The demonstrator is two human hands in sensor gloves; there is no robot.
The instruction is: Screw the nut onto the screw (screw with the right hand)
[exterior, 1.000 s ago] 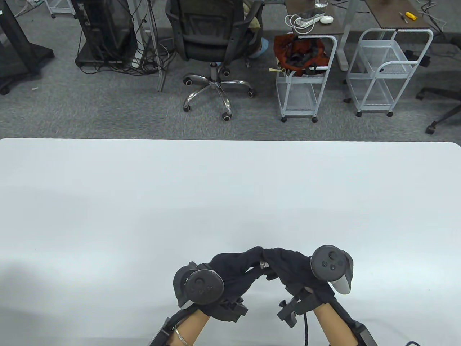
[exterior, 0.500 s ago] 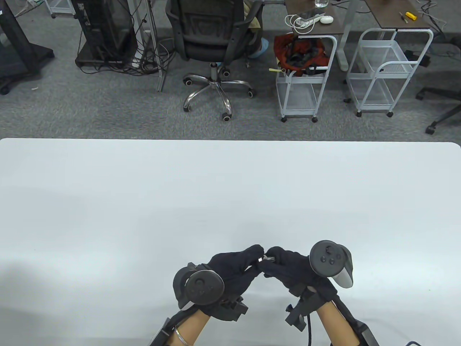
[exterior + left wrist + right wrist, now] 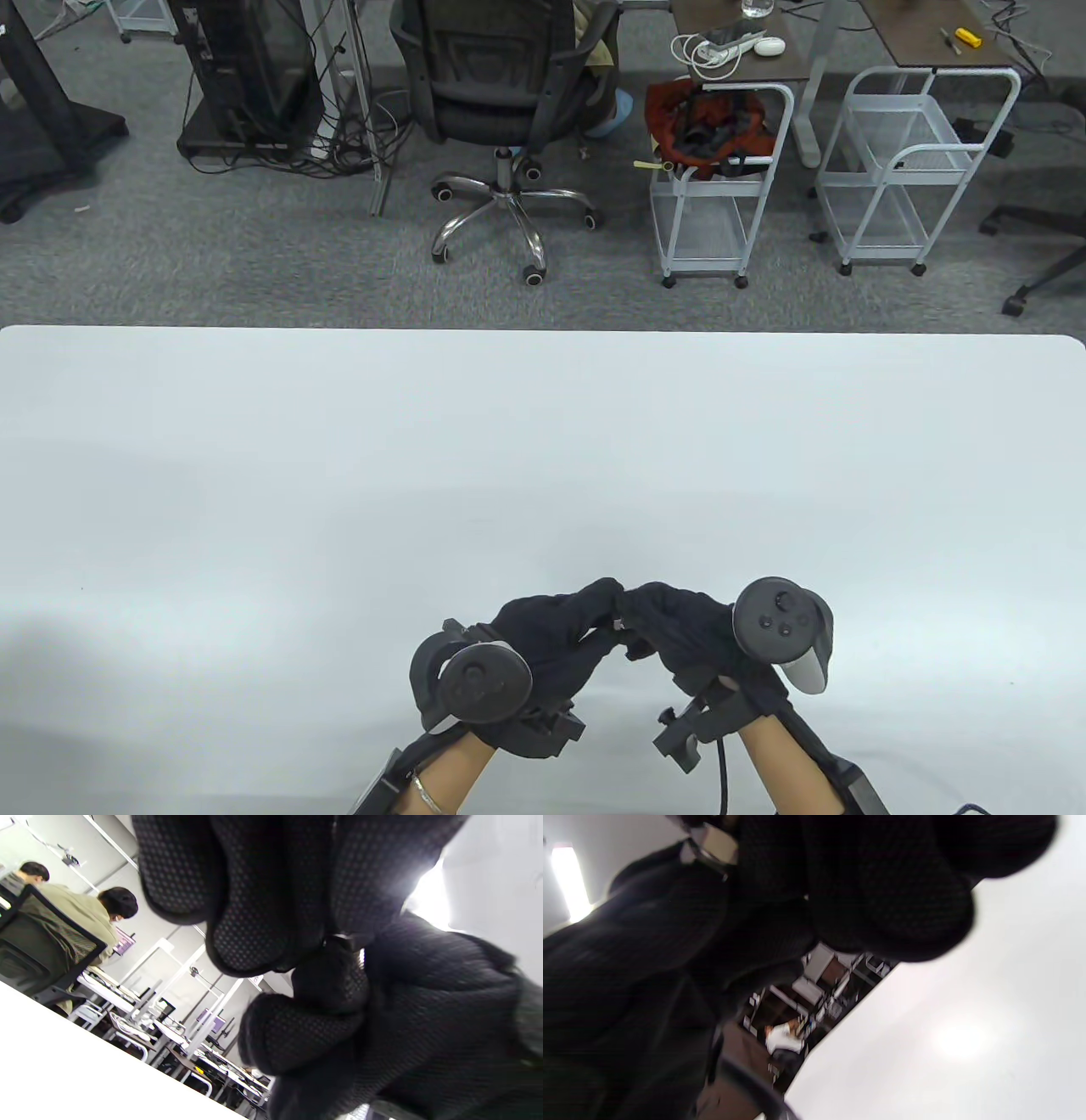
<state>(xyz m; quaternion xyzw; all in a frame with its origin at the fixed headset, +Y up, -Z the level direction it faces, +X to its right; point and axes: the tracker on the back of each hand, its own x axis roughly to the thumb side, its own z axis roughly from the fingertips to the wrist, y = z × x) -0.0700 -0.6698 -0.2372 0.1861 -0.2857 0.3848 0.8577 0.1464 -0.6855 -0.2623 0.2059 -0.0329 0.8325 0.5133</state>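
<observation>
Broadly, the white worktop [image 3: 339,475] fills the lower part of the table view, and both hands sit together near the middle of its near edge. The left hand [image 3: 547,632] reaches in from the left with its tracker [image 3: 471,679] on the back; the right hand [image 3: 679,632] comes from the right, its tracker [image 3: 780,632] tilted toward the right edge. Their fingertips meet, touching, above the worktop surface.

Between the fingertips a small patch of metal shows: the nut [image 3: 618,625], with the screw hidden inside the gloves in this view. In the right wrist view the nut [image 3: 712,844] appears as a pale hexagonal piece at the top edge, pinched by the right hand's fingers [image 3: 882,899], with the left hand's dark glove pressed against it from the left. In the left wrist view a thin metal rim [image 3: 339,938] shows where the left hand's fingers [image 3: 263,921] close around it; whether that is the screw's head or the nut cannot be told. Both hands are curled into a tight pinch, neither spread.
</observation>
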